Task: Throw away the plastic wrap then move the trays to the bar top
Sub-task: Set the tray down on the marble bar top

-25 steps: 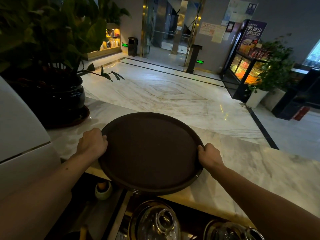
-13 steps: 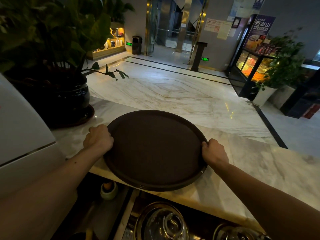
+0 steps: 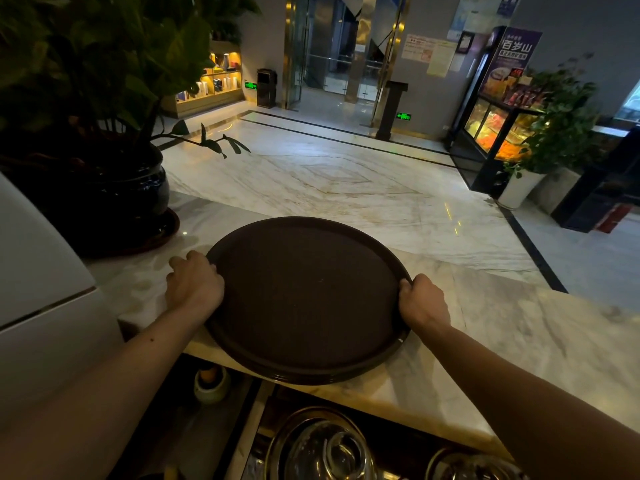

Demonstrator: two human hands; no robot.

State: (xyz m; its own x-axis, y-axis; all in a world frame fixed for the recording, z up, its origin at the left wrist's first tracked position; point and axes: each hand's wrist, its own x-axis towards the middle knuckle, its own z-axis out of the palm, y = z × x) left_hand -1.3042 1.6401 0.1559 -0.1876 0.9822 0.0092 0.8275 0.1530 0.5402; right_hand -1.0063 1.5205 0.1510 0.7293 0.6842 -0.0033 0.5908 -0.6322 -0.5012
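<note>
A stack of round dark brown trays (image 3: 306, 299) lies on the white marble bar top (image 3: 519, 334), its near edge hanging slightly over the bar's front. My left hand (image 3: 194, 282) grips the stack's left rim, fingers curled over the edge. My right hand (image 3: 422, 301) grips the right rim the same way. Layered rims show at the stack's near edge. No plastic wrap is in view.
A large potted plant in a glossy black pot (image 3: 114, 199) stands on the bar to the left, close to the trays. A white appliance (image 3: 38, 278) fills the left edge. Glass lids (image 3: 325, 452) and a small cup (image 3: 209, 382) sit on the lower counter.
The trays have slid a little farther onto the bar top, with both hands still holding the rims. The camera has tilted slightly.
</note>
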